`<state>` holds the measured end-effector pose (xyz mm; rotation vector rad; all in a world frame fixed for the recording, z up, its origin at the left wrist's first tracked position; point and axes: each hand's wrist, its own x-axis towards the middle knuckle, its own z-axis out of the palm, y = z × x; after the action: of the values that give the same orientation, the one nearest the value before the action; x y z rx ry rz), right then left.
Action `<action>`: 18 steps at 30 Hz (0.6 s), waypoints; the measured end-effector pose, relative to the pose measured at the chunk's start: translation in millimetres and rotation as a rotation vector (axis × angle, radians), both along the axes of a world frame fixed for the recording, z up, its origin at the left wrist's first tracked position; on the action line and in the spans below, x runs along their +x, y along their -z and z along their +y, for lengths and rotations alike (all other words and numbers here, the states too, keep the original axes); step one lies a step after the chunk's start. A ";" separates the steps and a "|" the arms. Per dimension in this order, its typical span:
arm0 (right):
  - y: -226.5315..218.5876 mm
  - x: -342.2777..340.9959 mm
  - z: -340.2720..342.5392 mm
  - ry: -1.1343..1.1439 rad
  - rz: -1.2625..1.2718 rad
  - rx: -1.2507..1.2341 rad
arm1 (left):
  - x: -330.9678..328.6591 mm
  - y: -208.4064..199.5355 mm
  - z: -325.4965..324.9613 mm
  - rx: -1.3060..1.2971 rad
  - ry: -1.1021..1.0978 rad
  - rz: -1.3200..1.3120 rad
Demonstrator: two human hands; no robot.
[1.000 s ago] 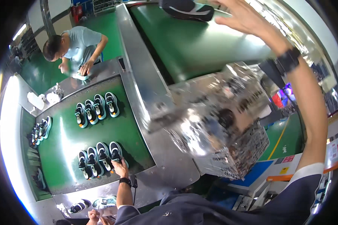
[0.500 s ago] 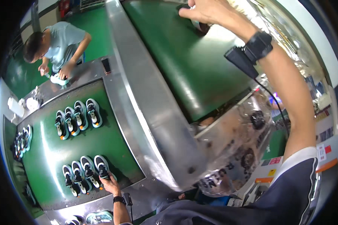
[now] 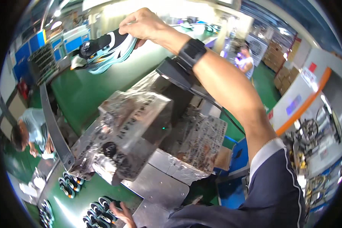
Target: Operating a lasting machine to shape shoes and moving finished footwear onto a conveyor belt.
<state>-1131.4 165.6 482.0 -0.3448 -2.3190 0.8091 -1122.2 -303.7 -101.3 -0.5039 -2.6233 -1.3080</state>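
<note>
A black-and-white sneaker [image 3: 109, 48] with a pale teal sole hangs from my right hand [image 3: 142, 27], its toe pointing left. The fingers are closed on its heel end, over the upper green conveyor belt [image 3: 74, 93]. Low in the view, my left hand [image 3: 124, 214] has its fingers around the heel end of the rightmost sneaker [image 3: 107, 200] in a row. That row [image 3: 95, 213] of similar sneakers stands on the lower green belt [image 3: 66, 207]. Part of the left hand's grip is hidden by the shoe. Each wrist wears a dark band with a device, plain on my right wrist [image 3: 192, 52].
Plastic-wrapped machine housing [image 3: 136, 125] stands between the belts and my right arm. More sneakers [image 3: 69, 185] lie farther up the lower belt. At left, a co-worker [image 3: 34, 125] handles a shoe. A grey cabinet [image 3: 311, 87] with an orange edge is at right.
The view has swung up and right. My right hand now shows the whole sneaker held above the upper belt; before, it was cut off at the top. My left hand remains at the row's rightmost sneaker.
</note>
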 end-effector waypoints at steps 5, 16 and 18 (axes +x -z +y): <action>-7.5 169.5 -22.3 -0.002 0.315 -0.060 | 113.8 -195.7 138.2 0.717 1.011 -1.192; 182.3 532.4 -150.5 0.547 0.173 -0.251 | 339.3 -286.2 237.9 0.547 1.948 -1.865; 198.3 583.3 -183.4 0.851 0.309 -0.303 | 375.2 -314.5 245.9 0.360 1.845 -2.039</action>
<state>-548.1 -17.9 283.7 -1.1483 -1.5261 0.6927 -747.0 -57.8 213.2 0.5786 0.1142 0.7678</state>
